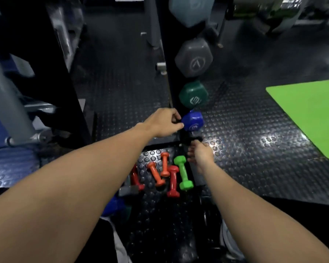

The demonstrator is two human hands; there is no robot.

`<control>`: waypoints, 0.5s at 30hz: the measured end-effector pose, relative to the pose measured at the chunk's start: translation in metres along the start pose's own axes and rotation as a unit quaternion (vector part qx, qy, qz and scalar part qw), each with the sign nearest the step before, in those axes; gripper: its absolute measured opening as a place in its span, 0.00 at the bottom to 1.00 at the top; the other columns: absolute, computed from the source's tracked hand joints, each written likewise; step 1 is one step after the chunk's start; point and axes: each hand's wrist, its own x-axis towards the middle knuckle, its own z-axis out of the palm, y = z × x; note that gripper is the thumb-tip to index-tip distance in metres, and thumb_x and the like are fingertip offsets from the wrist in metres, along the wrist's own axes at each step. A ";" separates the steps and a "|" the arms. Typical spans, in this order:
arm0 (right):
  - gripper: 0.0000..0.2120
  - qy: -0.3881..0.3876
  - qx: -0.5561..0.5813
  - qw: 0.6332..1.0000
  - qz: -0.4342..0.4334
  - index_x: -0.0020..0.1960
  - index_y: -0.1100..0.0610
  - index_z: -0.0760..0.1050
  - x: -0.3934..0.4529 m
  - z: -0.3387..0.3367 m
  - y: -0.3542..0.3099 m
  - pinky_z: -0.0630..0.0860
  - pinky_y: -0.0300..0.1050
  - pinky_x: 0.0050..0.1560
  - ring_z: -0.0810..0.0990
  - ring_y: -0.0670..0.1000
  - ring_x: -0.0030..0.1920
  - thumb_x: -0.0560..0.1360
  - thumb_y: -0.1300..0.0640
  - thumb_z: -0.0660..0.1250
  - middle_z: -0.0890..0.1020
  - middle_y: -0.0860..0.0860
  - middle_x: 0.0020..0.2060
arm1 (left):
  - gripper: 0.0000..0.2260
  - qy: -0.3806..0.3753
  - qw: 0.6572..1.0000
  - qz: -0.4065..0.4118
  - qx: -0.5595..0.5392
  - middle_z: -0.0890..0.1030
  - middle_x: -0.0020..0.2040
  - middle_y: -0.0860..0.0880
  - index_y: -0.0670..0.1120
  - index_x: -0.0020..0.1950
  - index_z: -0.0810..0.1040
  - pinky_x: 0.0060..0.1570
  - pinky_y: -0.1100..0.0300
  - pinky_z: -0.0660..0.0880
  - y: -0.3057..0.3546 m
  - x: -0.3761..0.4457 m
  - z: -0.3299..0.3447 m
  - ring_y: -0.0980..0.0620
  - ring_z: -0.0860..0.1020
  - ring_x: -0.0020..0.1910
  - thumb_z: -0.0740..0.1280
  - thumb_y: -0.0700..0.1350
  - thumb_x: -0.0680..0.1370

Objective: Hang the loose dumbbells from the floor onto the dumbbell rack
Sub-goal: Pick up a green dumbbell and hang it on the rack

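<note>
Plainly, blue dumbbell (193,121) end marked 3; left hand (164,122) gripping.

The floor (245,141) is black rubber matting, studded with raised round dots that catch the light with a dull sheen. The blue dumbbell (193,121) wears a smooth, glossy coating, as do the small red (173,182), orange (156,174) and bright green (183,172) dumbbells lying on the matting. The dark green (193,95) and grey (194,57) dumbbell heads look smoother and more matt. The rack upright (169,73) is black painted metal. The lime-green mat (310,114) at the floor's right edge is flat and matt.
</note>
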 end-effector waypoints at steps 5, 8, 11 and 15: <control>0.12 0.021 -0.013 0.993 0.114 0.42 0.57 0.77 0.020 -0.003 0.078 0.73 0.43 0.31 0.76 0.54 0.31 0.70 0.48 0.67 0.78 0.55 0.33 | 0.13 -0.078 0.996 -0.047 0.006 0.84 0.49 0.53 0.51 0.56 0.81 0.53 0.60 0.77 -0.022 0.017 0.064 0.53 0.81 0.49 0.73 0.53 0.74; 0.12 0.051 -0.033 0.987 0.151 0.39 0.59 0.75 0.015 -0.006 0.102 0.75 0.46 0.31 0.77 0.56 0.31 0.73 0.50 0.66 0.77 0.56 0.32 | 0.13 -0.133 0.989 -0.067 0.026 0.82 0.52 0.51 0.50 0.60 0.81 0.49 0.62 0.72 -0.035 0.024 0.102 0.53 0.78 0.50 0.70 0.51 0.76; 0.14 0.080 -0.056 0.977 0.188 0.41 0.62 0.76 0.022 -0.006 0.120 0.83 0.57 0.44 0.83 0.60 0.40 0.76 0.51 0.63 0.80 0.58 0.37 | 0.13 -0.175 0.980 -0.095 0.014 0.81 0.53 0.50 0.49 0.59 0.80 0.47 0.62 0.71 -0.050 0.029 0.140 0.52 0.79 0.51 0.70 0.51 0.77; 0.15 0.075 -0.107 0.965 0.227 0.40 0.61 0.74 0.034 -0.008 0.119 0.83 0.61 0.49 0.83 0.67 0.49 0.77 0.51 0.58 0.80 0.59 0.40 | 0.18 -0.191 0.970 -0.138 0.049 0.79 0.64 0.49 0.52 0.66 0.78 0.52 0.62 0.70 -0.063 0.038 0.182 0.48 0.78 0.61 0.69 0.52 0.77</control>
